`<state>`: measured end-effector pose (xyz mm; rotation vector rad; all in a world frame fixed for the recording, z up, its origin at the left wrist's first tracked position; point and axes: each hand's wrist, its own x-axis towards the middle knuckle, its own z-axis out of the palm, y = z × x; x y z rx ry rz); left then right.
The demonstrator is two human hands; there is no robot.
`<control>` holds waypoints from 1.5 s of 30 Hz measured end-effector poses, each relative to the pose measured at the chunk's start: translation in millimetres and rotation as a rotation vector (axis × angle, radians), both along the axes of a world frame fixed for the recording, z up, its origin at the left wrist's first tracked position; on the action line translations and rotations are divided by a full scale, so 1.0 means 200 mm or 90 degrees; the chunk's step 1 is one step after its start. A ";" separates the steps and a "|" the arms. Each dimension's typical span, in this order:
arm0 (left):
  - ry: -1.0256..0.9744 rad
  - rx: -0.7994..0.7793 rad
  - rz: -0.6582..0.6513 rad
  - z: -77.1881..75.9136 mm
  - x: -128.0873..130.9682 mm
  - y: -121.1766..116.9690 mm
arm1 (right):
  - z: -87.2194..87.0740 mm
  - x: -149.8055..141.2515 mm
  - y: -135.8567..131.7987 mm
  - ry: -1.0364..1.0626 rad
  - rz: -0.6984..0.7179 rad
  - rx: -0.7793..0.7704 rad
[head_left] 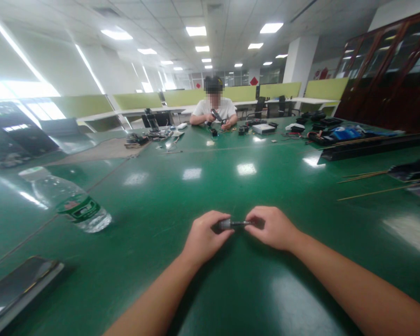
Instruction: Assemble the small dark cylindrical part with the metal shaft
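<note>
My left hand and my right hand meet low over a green table. Between them they pinch a small dark rod-like part with a grey metal end, held level. The left fingers close on its thicker grey end, the right fingers on its thin dark end. Both forearms reach in from the bottom edge.
A clear water bottle with a green label lies on its side at the left. A dark flat device sits at the bottom left. Thin rods and black trays lie at the right. A person in white works at the far end among tools.
</note>
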<state>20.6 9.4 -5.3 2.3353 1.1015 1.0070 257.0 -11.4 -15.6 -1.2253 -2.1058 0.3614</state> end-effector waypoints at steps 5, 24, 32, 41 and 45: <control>-0.004 -0.003 0.002 0.00 -0.01 0.00 | 0.00 0.00 0.00 -0.001 -0.002 0.001; -0.003 -0.020 0.013 -0.01 -0.01 0.01 | 0.00 0.01 0.00 -0.003 -0.013 0.007; -0.123 -0.139 0.203 -0.02 -0.03 0.12 | 0.00 0.02 0.02 0.018 -0.036 -0.005; -0.436 -0.336 0.168 -0.03 -0.02 0.10 | -0.03 0.04 0.06 0.065 -0.060 -0.054; -0.369 -0.292 0.197 0.10 -0.11 0.03 | -0.03 0.04 0.05 0.060 -0.049 -0.056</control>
